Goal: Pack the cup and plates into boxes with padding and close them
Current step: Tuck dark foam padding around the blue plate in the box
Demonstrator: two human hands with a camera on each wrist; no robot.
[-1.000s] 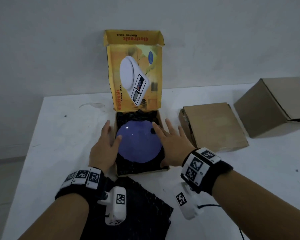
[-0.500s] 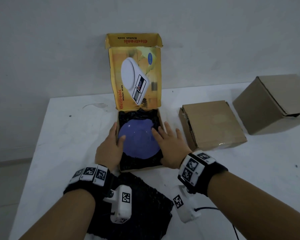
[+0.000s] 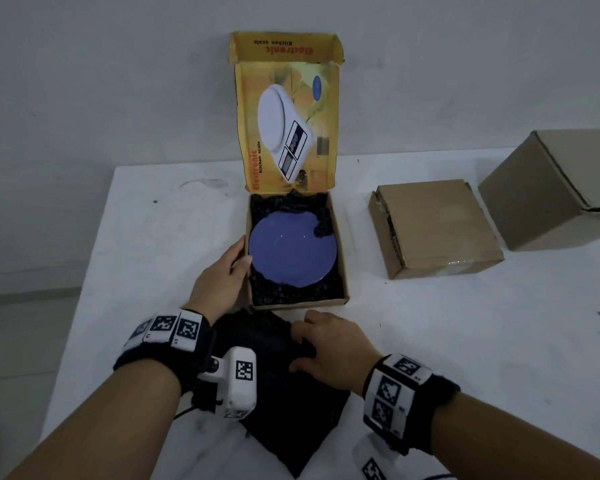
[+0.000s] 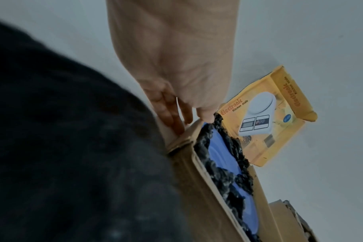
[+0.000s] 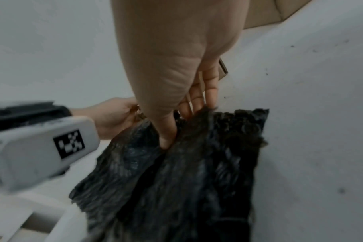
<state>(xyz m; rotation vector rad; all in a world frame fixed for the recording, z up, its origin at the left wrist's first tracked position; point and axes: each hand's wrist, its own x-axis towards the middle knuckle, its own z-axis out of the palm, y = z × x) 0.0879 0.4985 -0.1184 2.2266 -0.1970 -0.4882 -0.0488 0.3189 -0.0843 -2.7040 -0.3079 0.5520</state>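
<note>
A blue plate (image 3: 288,252) lies flat on black padding inside an open box (image 3: 341,251) whose yellow lid (image 3: 288,126) stands upright at the back. My left hand (image 3: 241,252) holds the box's left wall, fingers outside and thumb over the rim by the plate's edge. The left wrist view shows that hand (image 4: 189,117) on the box (image 4: 201,188), with the plate (image 4: 220,147) edge-on. A loose black padding sheet (image 3: 291,403) lies in front of the box. My right hand (image 3: 300,344) pinches its far edge. In the right wrist view, thumb and fingers of this hand (image 5: 180,126) grip the sheet (image 5: 186,180).
A closed flat brown box (image 3: 433,230) sits right of the open box, and a larger brown box (image 3: 561,188) stands at the far right. The white table (image 3: 465,341) ends at a wall behind and drops off on the left.
My right hand has left the plate and come back toward me onto the loose padding sheet, which it now pinches. My left hand stays at the box's left wall.
</note>
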